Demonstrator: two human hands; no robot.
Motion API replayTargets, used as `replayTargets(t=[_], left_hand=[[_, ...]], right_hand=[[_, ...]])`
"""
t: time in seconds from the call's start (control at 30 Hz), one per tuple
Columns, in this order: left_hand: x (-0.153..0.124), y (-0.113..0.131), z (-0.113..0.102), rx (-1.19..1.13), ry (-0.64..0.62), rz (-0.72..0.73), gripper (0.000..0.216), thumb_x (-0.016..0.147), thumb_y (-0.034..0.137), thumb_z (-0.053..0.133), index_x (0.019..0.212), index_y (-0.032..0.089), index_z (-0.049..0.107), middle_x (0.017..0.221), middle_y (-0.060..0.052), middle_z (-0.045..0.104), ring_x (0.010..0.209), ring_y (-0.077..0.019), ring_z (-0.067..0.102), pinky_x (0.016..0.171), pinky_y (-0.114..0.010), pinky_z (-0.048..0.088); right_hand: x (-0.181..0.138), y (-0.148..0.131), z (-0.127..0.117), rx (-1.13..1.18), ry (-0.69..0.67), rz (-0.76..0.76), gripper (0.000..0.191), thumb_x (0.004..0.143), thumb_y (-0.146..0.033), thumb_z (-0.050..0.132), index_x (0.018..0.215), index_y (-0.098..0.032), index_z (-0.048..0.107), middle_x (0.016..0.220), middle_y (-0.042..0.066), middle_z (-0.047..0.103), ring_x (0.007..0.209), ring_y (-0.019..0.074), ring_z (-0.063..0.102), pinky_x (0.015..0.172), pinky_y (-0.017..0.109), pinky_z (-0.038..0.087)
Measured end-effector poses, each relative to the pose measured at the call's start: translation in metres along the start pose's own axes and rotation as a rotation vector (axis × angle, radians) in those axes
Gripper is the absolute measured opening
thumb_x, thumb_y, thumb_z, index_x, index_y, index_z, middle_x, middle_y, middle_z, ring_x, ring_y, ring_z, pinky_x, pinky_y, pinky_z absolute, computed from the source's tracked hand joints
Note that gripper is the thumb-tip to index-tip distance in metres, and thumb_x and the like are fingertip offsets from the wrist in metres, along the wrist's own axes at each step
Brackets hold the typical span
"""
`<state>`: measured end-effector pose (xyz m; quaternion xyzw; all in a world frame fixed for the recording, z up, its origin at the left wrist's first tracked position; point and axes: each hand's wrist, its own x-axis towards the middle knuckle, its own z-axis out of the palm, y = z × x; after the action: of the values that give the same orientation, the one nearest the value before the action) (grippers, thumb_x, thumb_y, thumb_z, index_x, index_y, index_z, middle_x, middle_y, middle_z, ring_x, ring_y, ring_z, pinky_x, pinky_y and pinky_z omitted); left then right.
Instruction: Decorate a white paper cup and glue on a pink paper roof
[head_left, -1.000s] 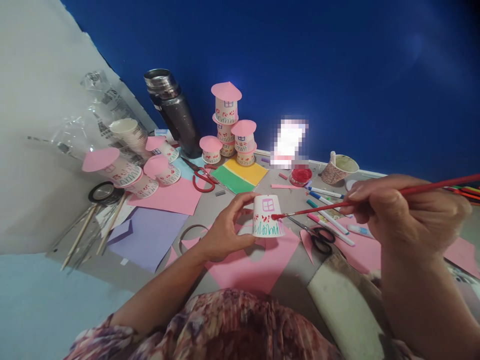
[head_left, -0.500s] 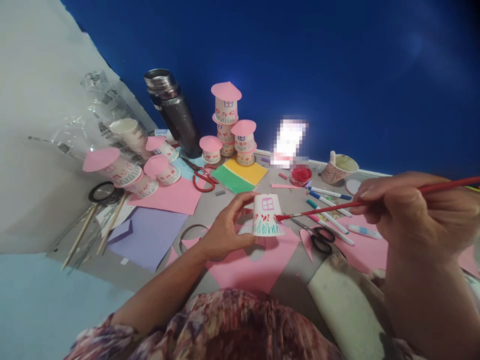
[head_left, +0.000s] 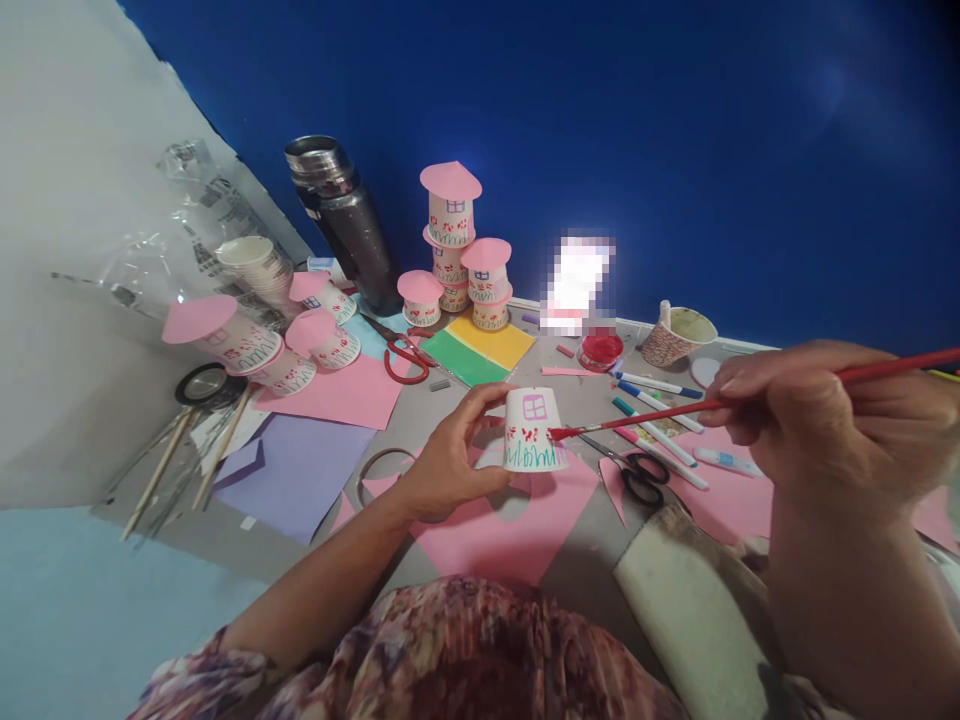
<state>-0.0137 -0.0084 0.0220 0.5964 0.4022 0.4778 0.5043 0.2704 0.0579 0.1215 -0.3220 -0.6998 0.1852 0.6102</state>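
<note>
Upside down in my left hand (head_left: pixel 454 460) is a white paper cup (head_left: pixel 537 430), gripped by its left side between thumb and fingers. It bears a purple window, red flowers and green grass strokes. My right hand (head_left: pixel 832 420) is closed round a red paintbrush (head_left: pixel 652 415), whose red tip touches the cup's right side at flower height. Below the cup lies pink paper (head_left: pixel 495 540) with a piece cut out. A pot of red paint (head_left: pixel 600 350) stands behind the brush. Black-handled scissors (head_left: pixel 643 478) lie to the right of the cup.
Cup houses with pink cone roofs (head_left: pixel 450 182) stand at the back, and others lean at the left. A dark flask (head_left: pixel 351 235), red-handled scissors (head_left: pixel 406 362), several markers (head_left: pixel 660 430), a patterned cup (head_left: pixel 679 335) and purple paper (head_left: pixel 300 480) surround the work. A lit, blurred screen (head_left: pixel 577 285) leans on the blue wall.
Almost nothing differs. The cup has tilted or shifted very slightly left in my left hand, and the brush tip stays against it.
</note>
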Motion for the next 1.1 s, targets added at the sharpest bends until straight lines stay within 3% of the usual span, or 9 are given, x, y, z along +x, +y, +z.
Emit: replayTargets(t=[0.43, 0.73, 1.1], left_hand=[[-0.0003, -0.0014, 0.0035, 0.016, -0.013, 0.042, 0.079, 0.079, 0.018, 0.085, 0.149, 0.035, 0.052, 0.155, -0.008, 0.052, 0.142, -0.0312, 0.053, 0.122, -0.049, 0.045], [-0.0022, -0.0059, 0.0005, 0.041, 0.007, 0.008, 0.084, 0.077, 0.022, 0.089, 0.151, 0.034, 0.052, 0.157, -0.010, 0.051, 0.146, -0.0346, 0.050, 0.122, -0.052, 0.045], [-0.0010, -0.0036, 0.0012, 0.003, 0.000, 0.016, 0.082, 0.077, 0.018, 0.087, 0.150, 0.034, 0.052, 0.155, -0.010, 0.053, 0.142, -0.0324, 0.054, 0.121, -0.051, 0.046]], right_hand=[[-0.0040, 0.0006, 0.0029, 0.023, -0.073, 0.065, 0.024, 0.098, -0.030, 0.070, 0.076, -0.028, 0.081, 0.063, -0.001, 0.073, 0.043, 0.0136, 0.057, 0.037, 0.033, 0.042], [-0.0009, -0.0023, -0.0009, -0.119, 0.015, 0.050, 0.026, 0.096, -0.027, 0.068, 0.072, -0.029, 0.080, 0.060, -0.002, 0.071, 0.042, 0.0140, 0.056, 0.037, 0.033, 0.041], [-0.0037, -0.0040, 0.0048, -0.056, -0.034, 0.097, 0.028, 0.096, -0.023, 0.067, 0.073, -0.031, 0.080, 0.060, -0.003, 0.071, 0.042, 0.0139, 0.056, 0.038, 0.034, 0.042]])
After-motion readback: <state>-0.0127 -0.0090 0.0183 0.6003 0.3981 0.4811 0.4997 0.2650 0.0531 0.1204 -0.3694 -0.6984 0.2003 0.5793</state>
